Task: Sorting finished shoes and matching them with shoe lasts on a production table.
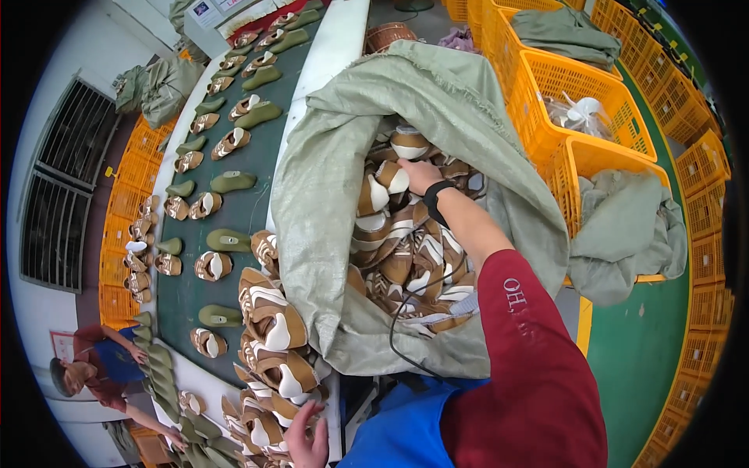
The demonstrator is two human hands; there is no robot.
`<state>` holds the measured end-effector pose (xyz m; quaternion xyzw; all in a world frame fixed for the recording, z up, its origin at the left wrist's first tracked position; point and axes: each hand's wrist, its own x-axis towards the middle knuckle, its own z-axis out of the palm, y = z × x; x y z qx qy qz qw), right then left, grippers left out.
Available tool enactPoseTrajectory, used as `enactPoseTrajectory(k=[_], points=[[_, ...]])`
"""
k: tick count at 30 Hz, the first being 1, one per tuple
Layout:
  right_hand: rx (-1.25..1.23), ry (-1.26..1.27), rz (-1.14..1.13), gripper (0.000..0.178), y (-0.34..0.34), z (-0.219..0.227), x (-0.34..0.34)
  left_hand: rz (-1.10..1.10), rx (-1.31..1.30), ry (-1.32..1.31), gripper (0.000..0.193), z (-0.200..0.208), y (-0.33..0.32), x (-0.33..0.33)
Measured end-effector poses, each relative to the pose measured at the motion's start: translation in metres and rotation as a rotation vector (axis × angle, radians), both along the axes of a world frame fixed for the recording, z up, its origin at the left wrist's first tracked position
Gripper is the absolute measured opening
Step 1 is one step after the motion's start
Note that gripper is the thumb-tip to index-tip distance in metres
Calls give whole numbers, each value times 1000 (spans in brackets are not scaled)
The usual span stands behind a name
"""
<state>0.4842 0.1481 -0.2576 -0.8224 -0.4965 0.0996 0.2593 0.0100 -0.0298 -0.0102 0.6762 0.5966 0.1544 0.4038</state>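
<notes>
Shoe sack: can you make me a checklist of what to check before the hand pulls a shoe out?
1. Sack mouth open: ok. The grey-green sack gapes wide and the shoe uppers show inside.
2. Right hand on a shoe: ok. Its fingers rest on a brown and white shoe upper in the pile.
3. Grip closed round that shoe: cannot tell. The fingers are partly hidden.
4. Left hand placed: ok. It touches the row of shoe uppers along the belt edge.
5. Wrist cable clear: not ok. It trails over the shoes in the sack.
6. Conveyor belt has room: ok. Bare green gaps show.
</notes>
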Motion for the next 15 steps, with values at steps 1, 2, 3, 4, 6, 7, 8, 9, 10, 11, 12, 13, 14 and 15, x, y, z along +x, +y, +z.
enactPoseTrajectory(k=[1,2,3,4,6,7,8,9,10,11,12,13,14,15], points=[[-4,21,106,33,-6,2,-6,-143,-7,47,35,-3,11,10],[-11,38,208,30,-15,2,-10,-292,-17,90,39,-8,20,21],[-57,23,271,24,-27,-3,-14,-298,-17,88,39,-14,28,34],[-44,-17,382,24,-45,7,-18,-364,113,104,35,-21,35,48],[-76,-123,512,25,-78,10,-29,-434,254,110,32,-29,48,71],[-87,-77,521,27,-100,16,-35,-490,336,83,34,-31,53,81],[-94,-33,540,29,-115,29,-38,-534,422,58,36,-32,58,90],[-118,16,551,34,-124,40,-33,-571,481,80,41,-32,64,101],[-146,63,561,40,-131,55,-26,-607,538,98,47,-33,72,115],[-239,9,541,52,-134,75,-13,-643,590,180,55,-33,80,130],[-65,-166,467,61,-131,75,8,-685,641,265,64,-34,88,148],[325,37,425,79,-120,95,25,-664,676,324,71,-39,100,163],[229,39,219,87,-121,118,47,-641,710,384,78,-47,113,175],[109,-244,-15,90,-124,147,64,-641,710,380,78,-54,125,185]])
